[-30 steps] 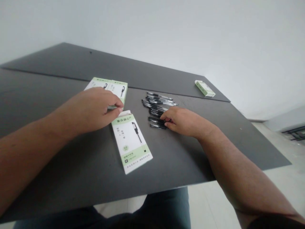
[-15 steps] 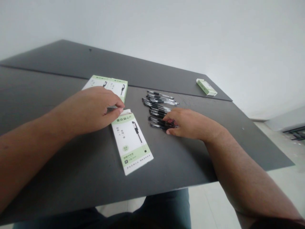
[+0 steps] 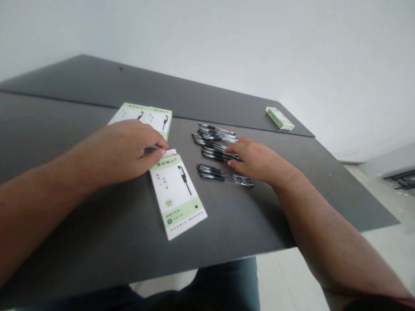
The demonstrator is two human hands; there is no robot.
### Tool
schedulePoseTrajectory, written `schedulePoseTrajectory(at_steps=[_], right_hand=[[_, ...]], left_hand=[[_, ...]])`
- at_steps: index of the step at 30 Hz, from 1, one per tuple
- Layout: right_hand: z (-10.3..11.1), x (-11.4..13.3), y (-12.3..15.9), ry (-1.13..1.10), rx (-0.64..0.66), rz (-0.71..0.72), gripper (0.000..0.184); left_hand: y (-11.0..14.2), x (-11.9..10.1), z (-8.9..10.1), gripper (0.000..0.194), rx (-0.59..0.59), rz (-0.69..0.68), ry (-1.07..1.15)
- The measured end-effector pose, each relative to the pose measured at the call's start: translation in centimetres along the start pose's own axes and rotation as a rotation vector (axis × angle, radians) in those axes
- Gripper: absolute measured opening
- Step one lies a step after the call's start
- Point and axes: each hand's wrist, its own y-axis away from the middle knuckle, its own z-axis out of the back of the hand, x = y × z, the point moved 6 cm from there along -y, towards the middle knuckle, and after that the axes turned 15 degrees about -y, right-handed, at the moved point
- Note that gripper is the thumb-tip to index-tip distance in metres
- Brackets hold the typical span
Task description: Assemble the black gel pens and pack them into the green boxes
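In the head view, my left hand is at the top end of a white and green pen box, its thumb and forefinger closed on the flap. That box lies flat on the dark table, printed side up. My right hand has its thumb and fingers around the right ends of a few black gel pens. More pens lie side by side just beyond them. A separate small group of pens rests nearer to me, apart from the others.
Beyond my left hand lie two more pen boxes side by side, partly covered by it. Another small green and white box sits at the far right of the table. A pale wall stands behind the table.
The nearest pens have come apart from the row and lie closer to me. My right hand has moved from them to the pens just beyond. My left hand stays on the box.
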Motion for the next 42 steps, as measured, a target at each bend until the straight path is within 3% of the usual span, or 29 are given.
schedulePoseTrajectory(at_steps=[20, 22, 28, 42], right_hand=[[-0.2, 1.6, 0.3, -0.071, 0.074, 0.053, 0.034], [0.2, 1.8, 0.7, -0.089, 0.054, 0.081, 0.039], [-0.2, 3.1, 1.8, -0.145, 0.096, 0.133, 0.08], [-1.8, 3.9, 1.2, -0.097, 0.19, 0.009, 0.08]], left_hand=[[0.1, 0.1, -0.3, 0.054, 0.009, 0.015, 0.016], [0.0, 0.1, -0.3, 0.053, 0.011, 0.026, 0.025], [0.0, 0.1, -0.3, 0.053, 0.038, 0.041, 0.028], [-0.1, -0.4, -0.1, 0.055, 0.033, 0.002, 0.014]])
